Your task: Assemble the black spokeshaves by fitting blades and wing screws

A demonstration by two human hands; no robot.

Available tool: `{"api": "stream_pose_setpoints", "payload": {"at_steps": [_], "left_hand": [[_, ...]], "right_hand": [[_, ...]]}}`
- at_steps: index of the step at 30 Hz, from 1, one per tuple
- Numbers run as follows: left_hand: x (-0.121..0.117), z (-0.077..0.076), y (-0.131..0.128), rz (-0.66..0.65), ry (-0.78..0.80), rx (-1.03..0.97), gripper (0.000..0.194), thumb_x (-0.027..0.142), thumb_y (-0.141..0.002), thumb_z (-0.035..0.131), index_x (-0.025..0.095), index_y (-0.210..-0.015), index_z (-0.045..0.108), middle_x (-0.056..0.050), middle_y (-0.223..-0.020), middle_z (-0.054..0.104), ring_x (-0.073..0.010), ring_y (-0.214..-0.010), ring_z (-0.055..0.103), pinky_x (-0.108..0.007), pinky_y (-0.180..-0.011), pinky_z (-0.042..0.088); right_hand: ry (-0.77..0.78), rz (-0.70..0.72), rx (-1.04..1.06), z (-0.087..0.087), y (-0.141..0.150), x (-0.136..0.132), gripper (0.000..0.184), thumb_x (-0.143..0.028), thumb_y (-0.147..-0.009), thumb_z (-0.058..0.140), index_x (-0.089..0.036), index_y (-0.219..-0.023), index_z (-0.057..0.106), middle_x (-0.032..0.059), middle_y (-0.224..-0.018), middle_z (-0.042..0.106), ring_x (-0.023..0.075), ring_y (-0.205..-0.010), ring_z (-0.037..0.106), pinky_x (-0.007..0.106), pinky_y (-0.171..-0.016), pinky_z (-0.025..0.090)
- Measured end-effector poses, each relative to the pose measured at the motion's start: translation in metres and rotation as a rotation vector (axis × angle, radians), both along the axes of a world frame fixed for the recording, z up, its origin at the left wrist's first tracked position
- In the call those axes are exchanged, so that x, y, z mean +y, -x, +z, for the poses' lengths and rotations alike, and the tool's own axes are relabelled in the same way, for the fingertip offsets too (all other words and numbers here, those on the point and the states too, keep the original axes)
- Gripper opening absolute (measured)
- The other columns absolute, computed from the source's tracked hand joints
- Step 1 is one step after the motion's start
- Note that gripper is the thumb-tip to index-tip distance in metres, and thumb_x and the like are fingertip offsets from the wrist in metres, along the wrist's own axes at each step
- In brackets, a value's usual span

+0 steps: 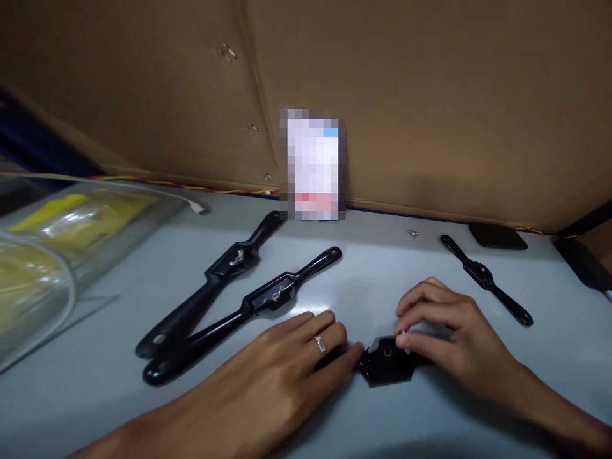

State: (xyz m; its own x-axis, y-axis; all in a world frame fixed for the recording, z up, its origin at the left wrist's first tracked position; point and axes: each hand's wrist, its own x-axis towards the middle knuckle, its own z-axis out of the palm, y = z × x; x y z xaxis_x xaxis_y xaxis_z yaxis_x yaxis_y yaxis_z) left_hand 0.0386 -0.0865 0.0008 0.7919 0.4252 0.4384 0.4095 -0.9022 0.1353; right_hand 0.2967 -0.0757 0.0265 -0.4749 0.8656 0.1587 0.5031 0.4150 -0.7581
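A black spokeshave (388, 371) lies on the table before me, its flat middle showing a small hole. My left hand (299, 357), with a ring on one finger, is closed round its left handle, which is mostly hidden. Above the right side of the body, my right hand (452, 328) pinches a small silvery piece (402, 334) that looks like a screw. Beyond my left hand lie two more black spokeshaves, a nearer one (272, 294) and a farther one (234, 261), each with metal fittings in the middle. To the right is a smaller black spokeshave (478, 274).
Small screws (413, 233) lie toward the back of the grey table (382, 255). A blurred-out screen (313, 166) leans on the cardboard wall (430, 115). Clear plastic packaging (95, 229) and a white cable (197, 207) are at left; a dark flat block (497, 236) sits back right.
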Motion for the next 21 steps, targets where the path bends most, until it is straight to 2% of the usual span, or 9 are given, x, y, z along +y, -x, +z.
{"api": "stream_pose_setpoints", "payload": {"at_steps": [3,6,11,21], "left_hand": [[-0.001,-0.003,0.001,-0.004,0.014,0.006,0.036,0.009,-0.107,0.030,0.012,-0.111,0.065,-0.005,-0.085,0.061,-0.0191,-0.074,0.055,-0.031,-0.064,0.048],[-0.001,-0.003,0.001,0.002,0.007,0.021,0.032,0.007,-0.104,0.034,0.012,-0.113,0.064,-0.006,-0.087,0.061,-0.0199,-0.076,0.056,-0.032,-0.065,0.048],[-0.001,-0.003,0.001,0.008,0.002,0.019,0.023,0.007,-0.102,0.043,0.012,-0.112,0.064,-0.005,-0.086,0.062,-0.0201,-0.076,0.055,-0.031,-0.064,0.048],[-0.001,-0.003,0.001,0.004,0.042,0.012,0.024,0.005,-0.100,0.045,0.010,-0.112,0.064,-0.006,-0.088,0.062,-0.0205,-0.077,0.056,-0.031,-0.062,0.046]], "right_hand": [[0.018,0.046,0.016,-0.005,0.008,-0.010,0.014,-0.011,-0.087,0.073,-0.024,-0.083,0.074,0.0027,-0.109,0.071,0.0217,-0.111,0.061,0.042,-0.097,0.046],[0.086,0.043,0.041,-0.007,0.011,-0.009,0.015,-0.010,-0.087,0.074,-0.024,-0.082,0.074,0.0026,-0.113,0.071,0.0229,-0.120,0.058,0.044,-0.103,0.043],[0.199,0.015,0.042,-0.003,0.013,-0.006,0.016,-0.010,-0.086,0.076,-0.024,-0.079,0.075,0.0029,-0.110,0.072,0.0223,-0.120,0.059,0.042,-0.103,0.043],[0.130,-0.024,0.030,-0.010,0.019,-0.007,0.016,-0.010,-0.090,0.071,-0.022,-0.080,0.072,0.0027,-0.110,0.068,0.0201,-0.113,0.059,0.040,-0.100,0.043]]}}
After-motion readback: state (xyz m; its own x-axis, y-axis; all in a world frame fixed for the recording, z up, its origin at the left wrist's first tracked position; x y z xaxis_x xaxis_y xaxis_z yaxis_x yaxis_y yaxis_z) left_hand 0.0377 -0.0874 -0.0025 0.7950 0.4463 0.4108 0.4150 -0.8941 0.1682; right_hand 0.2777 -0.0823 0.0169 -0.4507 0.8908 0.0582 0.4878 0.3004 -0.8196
